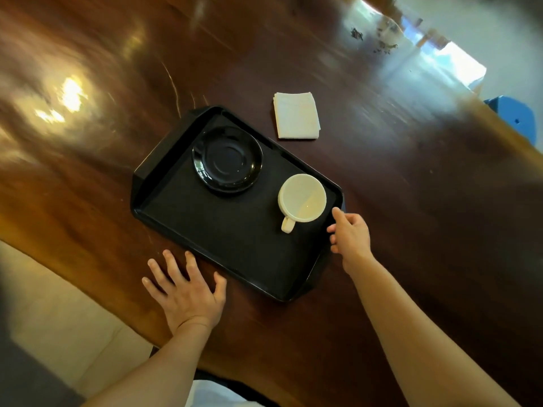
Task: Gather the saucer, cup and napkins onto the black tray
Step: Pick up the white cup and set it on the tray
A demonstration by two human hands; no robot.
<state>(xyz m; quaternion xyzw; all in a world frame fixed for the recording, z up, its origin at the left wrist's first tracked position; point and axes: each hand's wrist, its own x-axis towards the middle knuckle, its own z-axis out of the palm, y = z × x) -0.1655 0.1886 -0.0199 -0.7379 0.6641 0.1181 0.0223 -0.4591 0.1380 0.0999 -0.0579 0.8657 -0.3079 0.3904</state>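
Note:
The black tray lies slanted on the dark wooden table. A black saucer rests in its far left part. A cream cup stands upright in its right part, handle toward me. A stack of white napkins lies on the table just beyond the tray's far edge. My left hand is flat on the table with fingers spread, touching the tray's near edge. My right hand hovers at the tray's right rim beside the cup, fingers loosely curled and holding nothing.
The glossy table stretches far to the left and back. Its near edge runs diagonally at lower left, with pale floor below. A blue object sits past the table's right edge. Small dark crumbs lie at the far right.

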